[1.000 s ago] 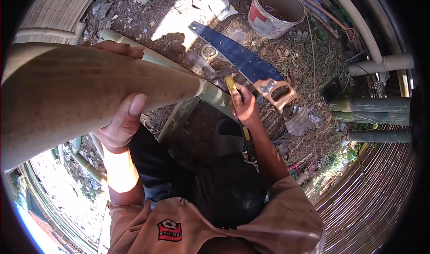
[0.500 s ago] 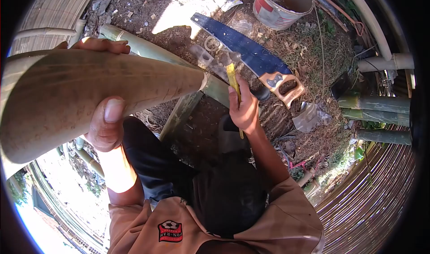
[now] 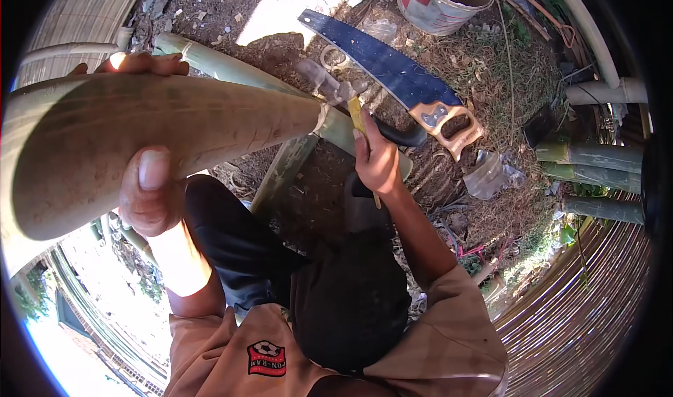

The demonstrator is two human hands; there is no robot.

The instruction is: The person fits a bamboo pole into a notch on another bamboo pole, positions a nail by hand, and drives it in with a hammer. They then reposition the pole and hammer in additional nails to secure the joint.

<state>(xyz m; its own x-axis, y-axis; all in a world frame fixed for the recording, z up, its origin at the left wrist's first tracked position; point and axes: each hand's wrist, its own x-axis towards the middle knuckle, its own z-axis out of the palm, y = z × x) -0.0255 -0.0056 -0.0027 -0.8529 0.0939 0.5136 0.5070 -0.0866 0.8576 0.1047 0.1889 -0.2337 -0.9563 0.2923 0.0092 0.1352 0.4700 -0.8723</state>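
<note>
My left hand (image 3: 153,194) is wrapped round a thick bamboo pole (image 3: 175,124), its thumb below and its fingertips over the top. The pole's wide near end is at the left edge, and its far end rests by a green bamboo length (image 3: 231,69) on the ground. My right hand (image 3: 378,160) grips the yellow handle of a hammer (image 3: 356,114). The metal head is just beyond the pole's far end, slightly blurred; I cannot tell whether they touch.
A blue-bladed handsaw (image 3: 385,62) with a wooden handle lies on the soil to the right of the hammer. Behind it stands a white and red bucket (image 3: 440,13). More bamboo poles (image 3: 596,156) are at the right. A plastic scrap (image 3: 485,175) lies below the saw handle.
The hammer and my right hand have moved slightly left, nearer the pole's far end. My left hand has shifted a little left in view.
</note>
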